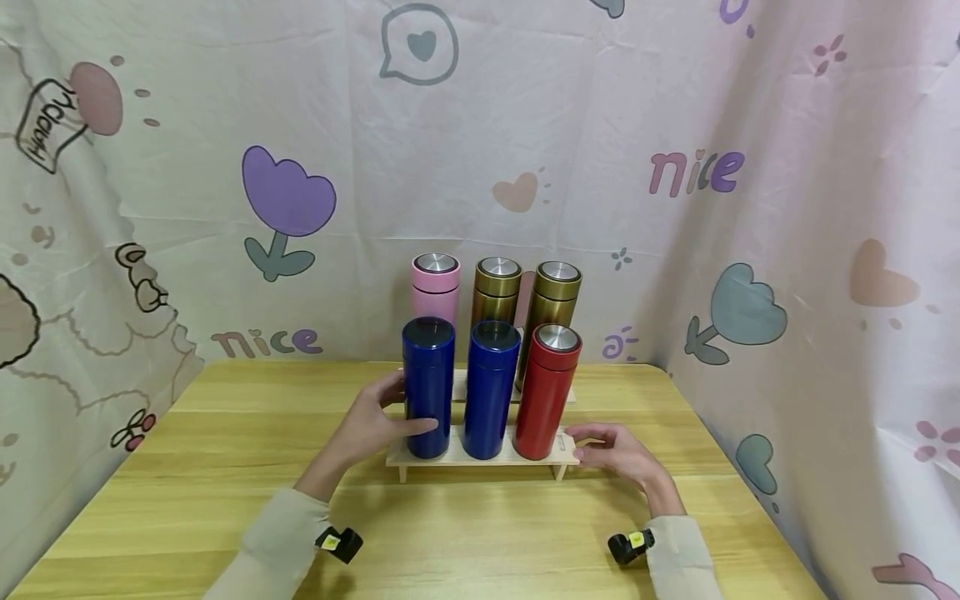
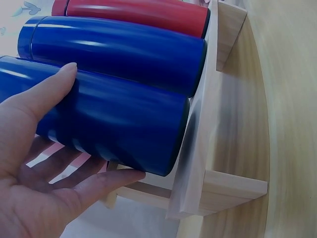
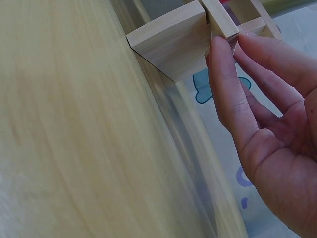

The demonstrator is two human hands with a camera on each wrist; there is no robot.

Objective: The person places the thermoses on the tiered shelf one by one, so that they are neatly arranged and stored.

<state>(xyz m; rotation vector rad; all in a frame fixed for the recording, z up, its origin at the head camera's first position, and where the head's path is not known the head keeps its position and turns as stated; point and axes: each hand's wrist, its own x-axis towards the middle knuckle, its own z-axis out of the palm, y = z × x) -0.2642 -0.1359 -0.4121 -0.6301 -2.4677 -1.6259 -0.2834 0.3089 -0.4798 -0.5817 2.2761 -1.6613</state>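
Observation:
My left hand (image 1: 375,423) grips the left blue thermos bottle (image 1: 428,379), thumb across its front and fingers behind it. In the left wrist view this bottle (image 2: 114,119) stands over the end of the front wooden stand (image 1: 453,457); whether its base touches the board I cannot tell. Another blue bottle (image 1: 491,392) and a red bottle (image 1: 547,392) stand beside it on the same stand. At the stand's right end, my right hand (image 1: 617,454) pinches the board's edge (image 3: 223,22) between thumb and fingers.
Behind, a pink bottle (image 1: 436,283) and two gold bottles (image 1: 497,287) stand upright, with part of a rear wooden board (image 1: 459,387) showing. All this is on a wooden table (image 1: 262,425). A patterned cloth (image 1: 450,125) hangs behind and at both sides.

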